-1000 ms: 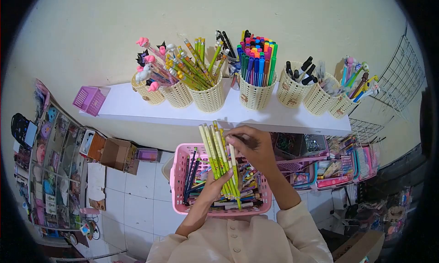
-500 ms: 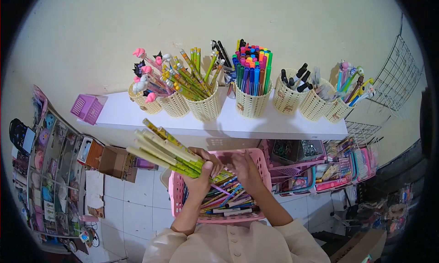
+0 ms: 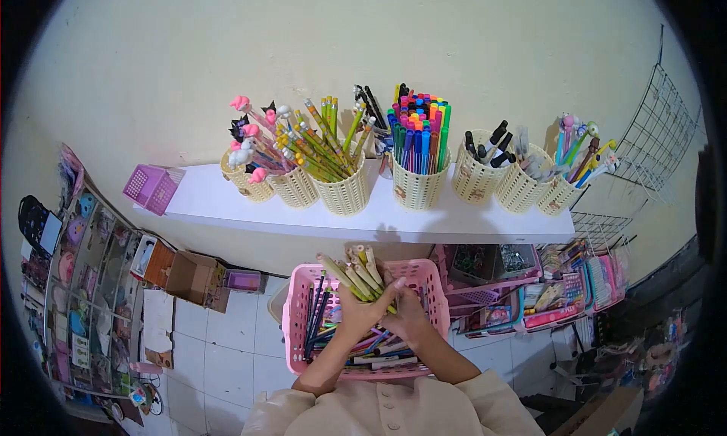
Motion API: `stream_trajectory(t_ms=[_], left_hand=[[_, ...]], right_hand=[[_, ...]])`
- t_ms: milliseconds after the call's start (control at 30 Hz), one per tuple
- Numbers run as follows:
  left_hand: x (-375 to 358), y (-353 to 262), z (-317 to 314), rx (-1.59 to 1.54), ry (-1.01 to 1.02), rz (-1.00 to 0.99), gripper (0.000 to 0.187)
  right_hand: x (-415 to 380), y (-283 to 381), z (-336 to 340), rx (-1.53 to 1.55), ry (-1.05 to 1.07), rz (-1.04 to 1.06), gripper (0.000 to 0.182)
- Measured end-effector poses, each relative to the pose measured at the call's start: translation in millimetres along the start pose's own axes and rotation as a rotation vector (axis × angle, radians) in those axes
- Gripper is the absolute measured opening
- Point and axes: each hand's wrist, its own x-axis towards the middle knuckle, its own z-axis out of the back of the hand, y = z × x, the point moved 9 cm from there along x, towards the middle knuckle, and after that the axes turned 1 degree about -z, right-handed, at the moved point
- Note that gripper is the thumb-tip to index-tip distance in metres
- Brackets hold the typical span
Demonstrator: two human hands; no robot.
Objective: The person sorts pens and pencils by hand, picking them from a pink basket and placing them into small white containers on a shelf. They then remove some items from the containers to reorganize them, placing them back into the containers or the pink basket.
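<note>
While the left hand [image 3: 357,315] wraps round a bundle of green pencils [image 3: 362,274], the right hand [image 3: 409,315] cups its right side, fingers partly hidden, so how firmly it grips I cannot tell! The bundle is up over the pink basket [image 3: 441,288], loaded with loose pencils and pens. Forward, on the white shelf [image 3: 227,200], one woven cup [image 3: 345,196] bristles with yellow-green pencils [image 3: 318,152], another is crammed with felt-tip pens [image 3: 420,129]. A mauve crate [image 3: 478,293] crowds the right; the shelf's front edge runs between hands and cups. Open room? Tiled floor [image 3: 235,330], left of the pink basket!
</note>
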Motion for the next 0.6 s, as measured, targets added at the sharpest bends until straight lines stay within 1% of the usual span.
stream_trajectory(t_ms=[33,100,133,167,200,233,267,300,333,400,433,500,533,567,600], left_hand=[[-0.1,6.6,4.1,0.000,-0.003,-0.003,0.028],[0.7,3.5,1.4,0.012,0.090,-0.106,0.040],[1.8,2.9,4.8,0.012,0.089,-0.108,0.040],[4.1,-3.8,-0.9,-0.039,0.178,-0.104,0.048],[4.3,-10.2,-6.8,-0.090,0.268,-0.097,0.057],[4.6,-15.4,-5.9,-0.090,0.267,-0.095,0.057],[4.8,-15.4,-6.9,-0.186,0.284,-0.021,0.060],[5.2,-14.0,-8.0,-0.282,0.300,0.052,0.063],[7.8,-16.6,-5.5,-0.283,0.299,0.053,0.063],[11.7,-20.6,-5.0,-0.430,0.339,0.084,0.068],[11.4,-20.3,-5.2,-0.430,0.340,0.083,0.068],[9.3,-19.2,-5.6,-0.300,0.357,0.032,0.069],[10.4,-15.1,0.5,-0.149,0.318,-0.045,0.073],[11.4,-19.7,0.4,-0.149,0.320,-0.046,0.073],[13.4,-23.1,1.1,-0.163,0.302,0.017,0.071]], right_hand=[[1.7,-0.9,-0.1,0.026,-0.017,0.009,0.031],[-0.5,-4.1,-1.5,0.051,-0.033,0.017,0.031],[-10.8,13.0,-14.3,-0.512,0.028,0.284,0.029],[-23.7,20.1,-35.2,-1.074,0.091,0.550,0.028],[-21.3,20.0,-29.8,-1.073,0.089,0.550,0.028],[-6.6,7.6,-6.1,-0.515,0.105,0.262,0.026],[-0.5,-13.1,1.0,0.043,0.114,-0.024,0.025],[0.6,-13.9,0.9,0.043,0.113,-0.025,0.025],[2.0,-17.5,0.1,0.071,0.097,-0.052,0.023],[1.3,-20.8,-2.3,0.098,0.082,-0.079,0.022],[0.1,-22.7,-4.4,0.128,0.091,-0.098,0.022],[-3.3,-25.8,-10.6,0.158,0.103,-0.115,0.023],[-5.1,-24.7,-14.7,0.112,0.102,-0.077,0.024],[-5.8,-22.4,-16.7,0.065,0.101,-0.039,0.025],[-5.1,-22.4,-13.8,0.065,0.102,-0.037,0.025]])
